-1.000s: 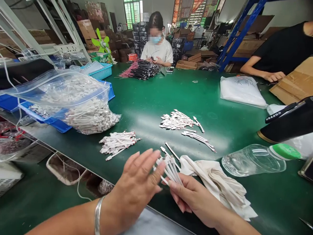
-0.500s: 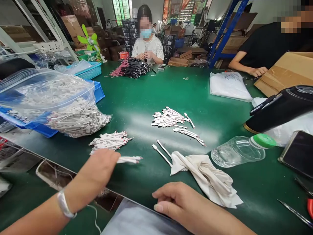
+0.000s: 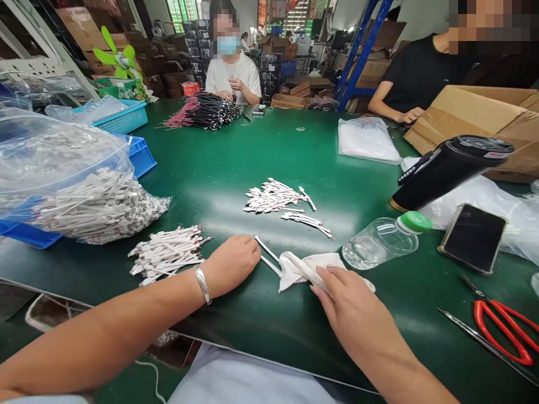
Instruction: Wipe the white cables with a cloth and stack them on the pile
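I find the left hand (image 3: pixel 231 266) lying flat and empty on the green worktop (image 3: pixel 269 157), just beside two white-tabbed leads (image 3: pixel 264 252) that reach the crumpled off-white cloth (image 3: pixel 301 270) — the right hand (image 3: pixel 343 303) rests on that cloth, though whether it grips I cannot tell.

This is a small wire-assembly workshop: people (image 3: pixel 231 76) sit at a long green bench (image 3: pixel 269 163) heaped with white leads (image 3: pixel 166 252) and black cables (image 3: pixel 206 111), with cartons (image 3: pixel 475 112) and blue steel racks (image 3: pixel 357 50) behind.
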`<state>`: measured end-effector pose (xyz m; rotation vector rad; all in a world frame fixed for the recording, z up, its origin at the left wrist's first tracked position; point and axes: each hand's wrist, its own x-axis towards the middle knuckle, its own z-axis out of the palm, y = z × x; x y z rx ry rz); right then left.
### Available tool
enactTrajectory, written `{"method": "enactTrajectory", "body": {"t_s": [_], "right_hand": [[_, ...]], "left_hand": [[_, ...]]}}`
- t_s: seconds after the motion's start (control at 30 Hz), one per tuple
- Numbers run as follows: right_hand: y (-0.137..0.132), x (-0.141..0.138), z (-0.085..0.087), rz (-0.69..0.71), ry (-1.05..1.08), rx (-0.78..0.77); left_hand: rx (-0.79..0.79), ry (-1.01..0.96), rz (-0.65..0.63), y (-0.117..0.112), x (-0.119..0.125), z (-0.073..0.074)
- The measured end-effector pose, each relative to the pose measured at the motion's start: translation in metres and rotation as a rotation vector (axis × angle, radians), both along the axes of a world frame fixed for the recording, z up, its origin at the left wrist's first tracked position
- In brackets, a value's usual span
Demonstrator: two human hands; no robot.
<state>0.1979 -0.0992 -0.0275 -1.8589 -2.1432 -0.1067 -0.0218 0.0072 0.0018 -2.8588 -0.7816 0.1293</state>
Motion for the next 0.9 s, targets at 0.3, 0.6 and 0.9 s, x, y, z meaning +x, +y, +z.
{"method": "enactTrajectory", "body": {"t_s": [0.3, 0.6, 0.9], "right_hand": [[-0.018, -0.007, -0.015, 0.072, 0.108, 0.096], [-0.048, -0.027, 0.001, 0.328, 0.239, -0.096], [-0.043, 0.025, 0.014, -0.063, 0.333, 0.053]], "left_hand": [[-0.078, -0.170, 0.201, -0.004, -0.020, 0.012], [-0.114, -0.270, -0.047, -0.047, 0.034, 0.014], [-0.222, -0.195, -0.077, -0.059, 0.034, -0.016]]}}
